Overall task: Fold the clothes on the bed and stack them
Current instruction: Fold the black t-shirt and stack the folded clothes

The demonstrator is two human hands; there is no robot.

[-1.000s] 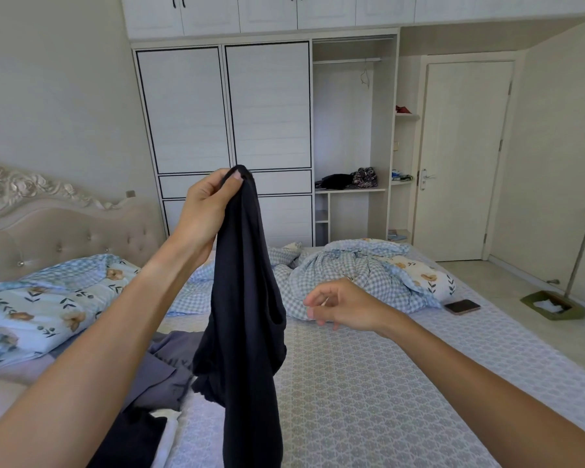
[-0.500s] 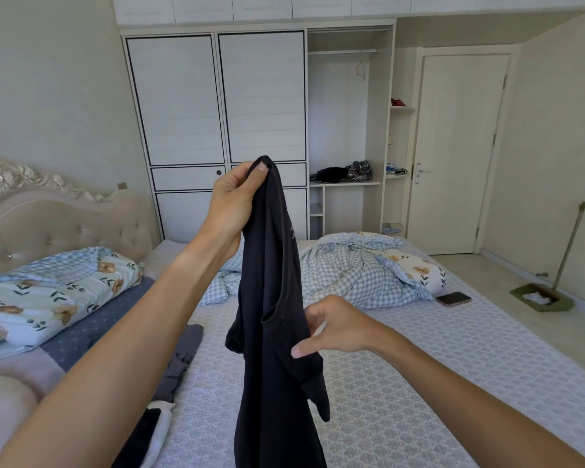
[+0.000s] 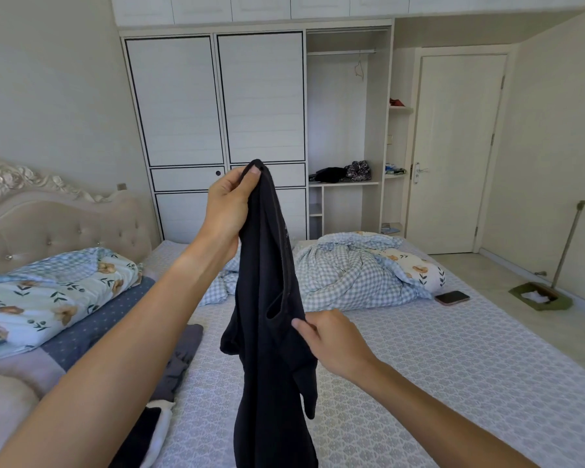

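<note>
The shirt (image 3: pixel 267 298) is plain black. The bed sheet (image 3: pixel 419 366) carries a pale grey-white lattice print. At one o'clock lies a blue-and-white checked quilt (image 3: pixel 345 275); at nine o'clock a floral pillow (image 3: pixel 48 295), white with orange blooms. The wardrobe (image 3: pixel 217 113) is white, edged black.

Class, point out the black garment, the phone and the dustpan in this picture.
black garment (image 3: pixel 267 298): head view, middle of the hanging cloth.
phone (image 3: pixel 452 297): head view, centre of its screen.
dustpan (image 3: pixel 539 297): head view, on its green tray.

Phone (image 3: pixel 452 297) beside rumpled checked quilt (image 3: pixel 352 275); perhaps a dustpan (image 3: pixel 539 296)
</note>
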